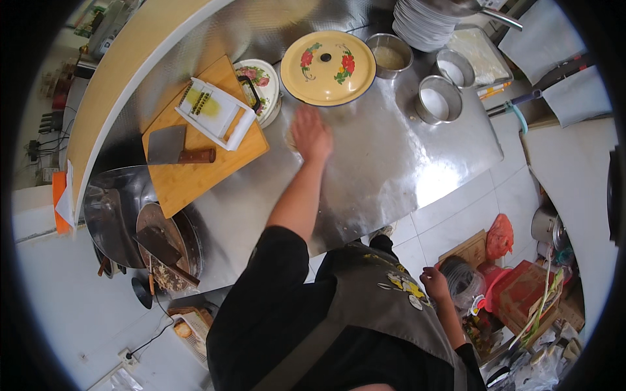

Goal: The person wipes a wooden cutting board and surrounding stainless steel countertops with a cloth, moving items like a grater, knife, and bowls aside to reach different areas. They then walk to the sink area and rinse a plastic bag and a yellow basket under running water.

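Observation:
My left hand [311,133] lies palm down on the stainless steel counter [362,166], just in front of a yellow enamel lid [326,85] painted with red flowers. It is blurred, and a small tan patch shows at its left edge; what is under the palm is hidden. Off the counter, my right hand [433,282] hangs by my side, fingers loosely bent and nothing visible in it. Left of my left hand, a wooden cutting board [205,183] carries a white mandoline slicer [211,111] and a cleaver [168,146]. A white flowered enamel pot [266,83] stands behind the board.
Metal bowls with white grains [434,103] and a stack of plates [423,24] stand at the back right. At the left, a second cleaver [159,247] rests across a round chopping block [183,234]. A red cardboard box [518,288] and bags crowd the floor at right.

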Demonstrator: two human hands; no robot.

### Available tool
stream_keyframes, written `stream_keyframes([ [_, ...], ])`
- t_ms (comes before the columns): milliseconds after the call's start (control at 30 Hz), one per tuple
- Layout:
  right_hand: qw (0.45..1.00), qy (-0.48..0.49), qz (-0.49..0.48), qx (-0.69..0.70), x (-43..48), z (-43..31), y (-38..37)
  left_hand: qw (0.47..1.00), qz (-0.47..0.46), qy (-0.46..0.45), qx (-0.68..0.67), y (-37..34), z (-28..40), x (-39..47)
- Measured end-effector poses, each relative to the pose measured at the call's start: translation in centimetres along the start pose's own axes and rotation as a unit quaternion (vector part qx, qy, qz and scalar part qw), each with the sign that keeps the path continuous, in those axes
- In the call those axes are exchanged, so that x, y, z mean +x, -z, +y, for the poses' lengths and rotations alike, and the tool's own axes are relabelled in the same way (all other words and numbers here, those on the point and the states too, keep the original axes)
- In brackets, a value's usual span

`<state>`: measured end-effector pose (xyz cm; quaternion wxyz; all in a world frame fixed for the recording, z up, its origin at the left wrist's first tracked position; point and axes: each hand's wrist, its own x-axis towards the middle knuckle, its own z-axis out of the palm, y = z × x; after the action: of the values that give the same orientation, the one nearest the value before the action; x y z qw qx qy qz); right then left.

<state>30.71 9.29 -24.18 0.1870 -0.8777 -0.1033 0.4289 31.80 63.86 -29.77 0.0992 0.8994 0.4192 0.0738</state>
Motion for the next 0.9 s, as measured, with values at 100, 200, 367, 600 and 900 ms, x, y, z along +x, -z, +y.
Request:
stream_keyframes([
  [100, 1.000, 0.007, 0.003, -0.006, 0.4, -0.6, 0.0, 0.943, 0.160, -0.224, -0.189, -2.6, 3.7, -5.6],
  [200, 1.000, 0.010, -0.012, -0.010, 1.0, -1.2, 0.1, 0.919, 0.033, -0.267, -0.288, -3.3, 8.3, -9.2],
  [367, 0.998, 0.058, -0.019, -0.026, 2.5, -1.9, 1.1, 0.656, -0.225, 0.176, -0.699, 1.8, 6.6, -9.3],
  [600, 0.991, 0.090, -0.077, -0.069, 5.7, -0.3, 3.7, 0.675, 0.160, 0.259, -0.672, 8.6, -14.2, -19.8],
  [900, 0.983, 0.121, -0.077, -0.115, 11.6, 7.2, 14.7, 0.947, 0.225, 0.197, -0.118, -0.5, -7.4, -21.1],
])
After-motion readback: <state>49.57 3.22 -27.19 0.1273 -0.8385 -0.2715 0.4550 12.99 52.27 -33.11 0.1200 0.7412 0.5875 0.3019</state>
